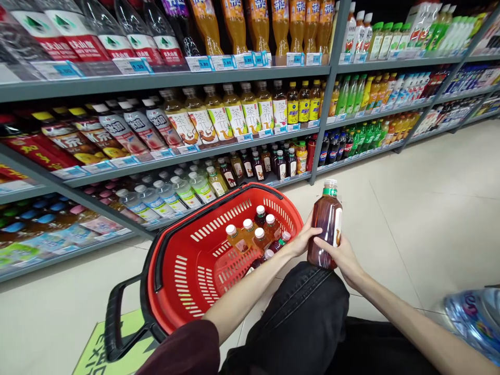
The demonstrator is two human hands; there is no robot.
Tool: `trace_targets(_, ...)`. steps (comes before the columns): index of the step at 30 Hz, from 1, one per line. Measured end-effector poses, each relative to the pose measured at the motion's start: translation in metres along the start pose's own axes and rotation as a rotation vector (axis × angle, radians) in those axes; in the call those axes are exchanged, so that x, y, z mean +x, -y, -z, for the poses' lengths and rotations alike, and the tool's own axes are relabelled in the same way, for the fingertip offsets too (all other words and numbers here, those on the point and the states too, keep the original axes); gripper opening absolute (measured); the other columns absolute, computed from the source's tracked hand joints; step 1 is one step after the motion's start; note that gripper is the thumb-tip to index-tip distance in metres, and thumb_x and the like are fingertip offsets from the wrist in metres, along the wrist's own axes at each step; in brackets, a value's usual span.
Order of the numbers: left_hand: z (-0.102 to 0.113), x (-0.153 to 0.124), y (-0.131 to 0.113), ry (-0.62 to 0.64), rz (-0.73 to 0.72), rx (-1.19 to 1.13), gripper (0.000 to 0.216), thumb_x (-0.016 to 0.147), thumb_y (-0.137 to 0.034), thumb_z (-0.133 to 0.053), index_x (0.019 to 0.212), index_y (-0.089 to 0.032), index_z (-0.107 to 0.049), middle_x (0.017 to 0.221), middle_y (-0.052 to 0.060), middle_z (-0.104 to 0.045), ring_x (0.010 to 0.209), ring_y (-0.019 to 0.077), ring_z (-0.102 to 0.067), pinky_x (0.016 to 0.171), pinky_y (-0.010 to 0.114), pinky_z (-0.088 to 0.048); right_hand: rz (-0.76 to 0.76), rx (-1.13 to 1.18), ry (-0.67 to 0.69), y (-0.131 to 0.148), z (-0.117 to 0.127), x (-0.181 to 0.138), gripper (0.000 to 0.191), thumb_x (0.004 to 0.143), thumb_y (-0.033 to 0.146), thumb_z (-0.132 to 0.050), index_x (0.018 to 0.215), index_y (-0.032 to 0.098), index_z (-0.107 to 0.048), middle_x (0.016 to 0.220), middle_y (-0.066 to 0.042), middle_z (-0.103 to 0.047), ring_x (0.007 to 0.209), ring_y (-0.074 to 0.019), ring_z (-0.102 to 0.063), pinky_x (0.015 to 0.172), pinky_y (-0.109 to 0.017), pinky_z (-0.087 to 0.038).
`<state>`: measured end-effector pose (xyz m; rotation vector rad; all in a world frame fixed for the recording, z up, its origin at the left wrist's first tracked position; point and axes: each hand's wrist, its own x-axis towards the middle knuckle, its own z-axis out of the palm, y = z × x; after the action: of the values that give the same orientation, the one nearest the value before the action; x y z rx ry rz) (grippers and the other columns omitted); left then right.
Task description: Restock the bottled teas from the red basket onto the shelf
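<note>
While the drinks shelves (164, 78) run along beyond the fingers, the red basket (183, 271) sits just left of them on the floor, holding several small white-capped bottles (253, 234). Both hands grip one brown tea bottle (325, 229), upright over the knee: left hand (302, 240) fingers wrapped round its side, right hand (344, 255) fingers curled at its base. Clear cap, green neck band, white label; its writing is too small to read.
</note>
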<state>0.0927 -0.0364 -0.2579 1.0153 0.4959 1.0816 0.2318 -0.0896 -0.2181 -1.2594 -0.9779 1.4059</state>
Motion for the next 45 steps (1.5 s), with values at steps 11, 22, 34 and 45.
trace_targets(11,-0.002,0.001,-0.002,0.141,-0.028,0.157,0.075,0.094,-0.040,-0.054,0.165,-0.028,-0.033,0.172,0.000,-0.029,0.163,0.0280,-0.016,0.133,0.045,-0.011,-0.099,0.176,0.042,-0.005,0.013,0.004,0.057,0.068,0.053,-0.095,0.107,0.018,-0.072,0.103,-0.007,-0.076,0.088,-0.0229,-0.068,0.078,-0.034,-0.057)
trace_targets(22,0.004,0.003,0.003,0.124,-0.074,0.167,0.091,0.074,-0.024,-0.054,0.163,-0.027,-0.038,0.172,-0.002,-0.032,0.161,0.0311,-0.020,0.133,0.048,-0.011,-0.079,0.165,0.058,-0.005,0.014,0.005,0.054,0.067,0.052,-0.095,0.103,0.018,-0.073,0.096,-0.005,-0.076,0.087,-0.0246,-0.070,0.080,-0.036,-0.057)
trace_targets(34,0.004,0.002,0.002,0.137,-0.064,0.121,0.113,0.057,-0.016,-0.053,0.166,-0.027,-0.028,0.168,0.002,-0.039,0.152,0.0335,-0.037,0.125,0.048,-0.030,-0.062,0.155,0.061,-0.004,0.014,0.006,0.054,0.067,0.050,-0.095,0.104,0.019,-0.071,0.099,-0.006,-0.075,0.089,-0.0247,-0.068,0.080,-0.037,-0.056)
trace_targets(45,0.010,0.003,0.009,0.140,-0.065,0.117,0.112,0.059,-0.017,-0.053,0.167,-0.027,-0.026,0.168,0.001,-0.039,0.154,0.0330,-0.036,0.127,0.048,-0.027,-0.059,0.163,0.060,-0.003,0.014,0.005,0.054,0.066,0.050,-0.096,0.102,0.018,-0.072,0.098,-0.005,-0.075,0.088,-0.0238,-0.067,0.082,-0.037,-0.056)
